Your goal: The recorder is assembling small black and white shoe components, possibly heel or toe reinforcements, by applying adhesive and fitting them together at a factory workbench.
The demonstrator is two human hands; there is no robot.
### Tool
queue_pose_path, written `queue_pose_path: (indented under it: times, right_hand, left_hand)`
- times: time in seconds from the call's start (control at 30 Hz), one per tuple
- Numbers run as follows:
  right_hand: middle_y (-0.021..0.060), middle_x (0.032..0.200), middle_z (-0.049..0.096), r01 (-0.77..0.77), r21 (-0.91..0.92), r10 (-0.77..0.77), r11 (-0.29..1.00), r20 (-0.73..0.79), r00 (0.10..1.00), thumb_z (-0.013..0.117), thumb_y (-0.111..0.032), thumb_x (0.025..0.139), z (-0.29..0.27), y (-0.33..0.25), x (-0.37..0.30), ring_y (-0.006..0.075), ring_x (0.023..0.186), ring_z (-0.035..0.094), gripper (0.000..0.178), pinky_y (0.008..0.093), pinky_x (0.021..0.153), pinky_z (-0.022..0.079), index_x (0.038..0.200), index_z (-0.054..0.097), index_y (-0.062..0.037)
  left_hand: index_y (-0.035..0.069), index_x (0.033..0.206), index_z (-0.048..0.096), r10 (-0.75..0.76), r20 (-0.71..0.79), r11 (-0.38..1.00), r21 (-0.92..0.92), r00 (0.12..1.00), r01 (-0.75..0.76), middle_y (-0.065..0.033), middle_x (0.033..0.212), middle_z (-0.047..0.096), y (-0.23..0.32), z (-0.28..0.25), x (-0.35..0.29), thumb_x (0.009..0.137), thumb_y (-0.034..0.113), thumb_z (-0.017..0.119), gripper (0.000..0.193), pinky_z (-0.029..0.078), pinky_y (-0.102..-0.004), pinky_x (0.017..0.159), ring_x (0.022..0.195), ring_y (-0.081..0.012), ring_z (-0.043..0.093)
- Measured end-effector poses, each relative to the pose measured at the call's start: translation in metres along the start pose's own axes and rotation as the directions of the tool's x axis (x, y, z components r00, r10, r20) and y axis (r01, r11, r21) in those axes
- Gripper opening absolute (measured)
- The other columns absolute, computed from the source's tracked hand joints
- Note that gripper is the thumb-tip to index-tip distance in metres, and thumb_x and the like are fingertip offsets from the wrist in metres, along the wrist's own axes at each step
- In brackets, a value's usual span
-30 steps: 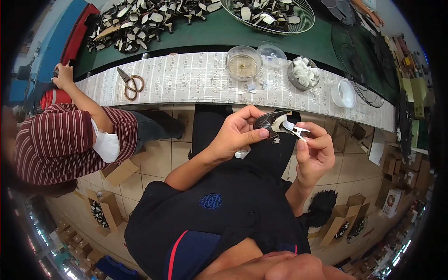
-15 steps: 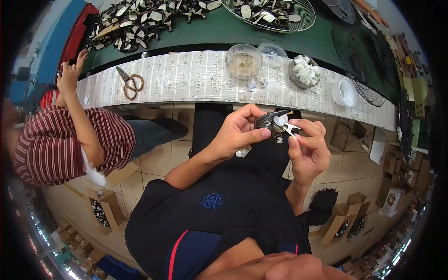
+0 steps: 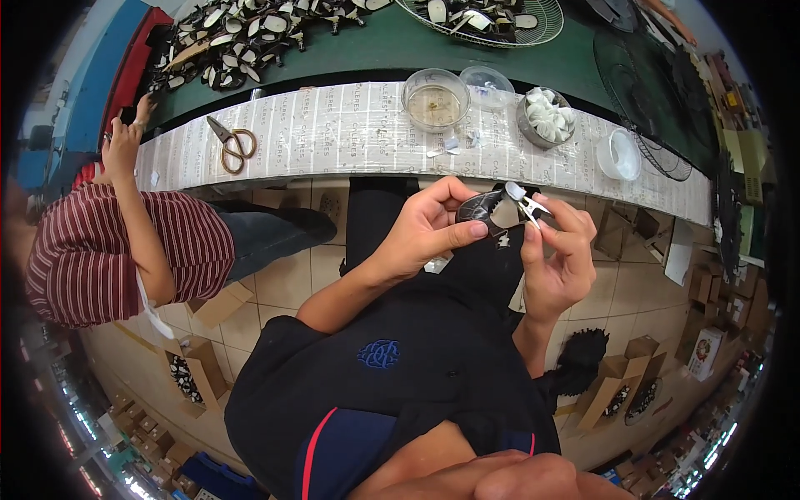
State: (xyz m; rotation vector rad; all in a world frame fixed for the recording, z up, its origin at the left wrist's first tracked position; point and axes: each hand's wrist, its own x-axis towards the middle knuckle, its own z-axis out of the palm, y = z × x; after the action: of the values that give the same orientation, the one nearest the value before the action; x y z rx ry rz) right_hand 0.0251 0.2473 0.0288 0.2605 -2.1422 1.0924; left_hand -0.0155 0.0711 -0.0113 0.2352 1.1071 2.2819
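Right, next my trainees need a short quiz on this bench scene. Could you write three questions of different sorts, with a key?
1. Multiple choice: The left hand holds a black curved piece. What does the right hand hold?
A) a brush
B) a white clip
C) a spoon

2. True or false: The scissors lie to the left of the round clear bowl.

3. Fill the gap: The metal tin holds soft-looking pieces coloured ____.

Key: 1 B; 2 true; 3 white.

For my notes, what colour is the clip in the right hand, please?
The clip is white, as the head view shows.
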Motion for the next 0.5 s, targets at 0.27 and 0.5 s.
queue_pose_path:
  times: [0.27,0.5]
  right_hand:
    - [0.0167,0.100,0.070,0.027,-0.075,-0.035,0.997,-0.115,0.993,0.073,0.002,0.077,-0.002,0.000,-0.004,0.0260,0.088,0.063,0.019,0.0361,0.083,0.043,0.089,0.059,-0.0024]
    - [0.0185,0.101,0.069,-0.040,0.024,0.044,0.999,-0.215,0.976,0.072,0.003,0.078,-0.005,-0.001,-0.010,0.0270,0.086,0.060,0.018,0.0358,0.082,0.044,0.089,0.059,-0.0008]
  left_hand:
    - [0.002,0.102,0.050,-0.017,-0.001,0.999,-0.032,1.000,0.017,-0.0071,0.095,0.062,-0.002,-0.002,0.001,0.088,0.013,0.069,0.026,0.048,-0.0233,0.062,0.080,-0.0099,0.059]
    - [0.005,0.099,0.053,-0.059,-0.014,0.996,-0.073,0.998,0.058,-0.0032,0.090,0.064,0.007,0.003,-0.002,0.087,0.014,0.071,0.023,0.037,-0.0148,0.052,0.070,-0.0013,0.051]
